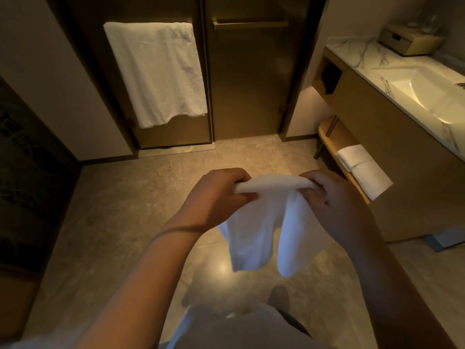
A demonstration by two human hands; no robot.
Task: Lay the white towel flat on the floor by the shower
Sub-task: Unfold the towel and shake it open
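I hold a white towel (261, 222) in the air at chest height, above the stone floor (141, 210). My left hand (216, 195) grips its top edge on the left and my right hand (332, 205) grips it on the right. The towel hangs down between my hands in two folded lobes. The glass shower doors (246, 79) stand ahead, beyond a stretch of bare floor.
A large white towel (158, 69) hangs on the left shower door's bar. A vanity with a marble top and sink (422, 89) runs along the right, with folded white towels (362, 167) on its low shelf. A dark wall panel (27, 172) is on the left.
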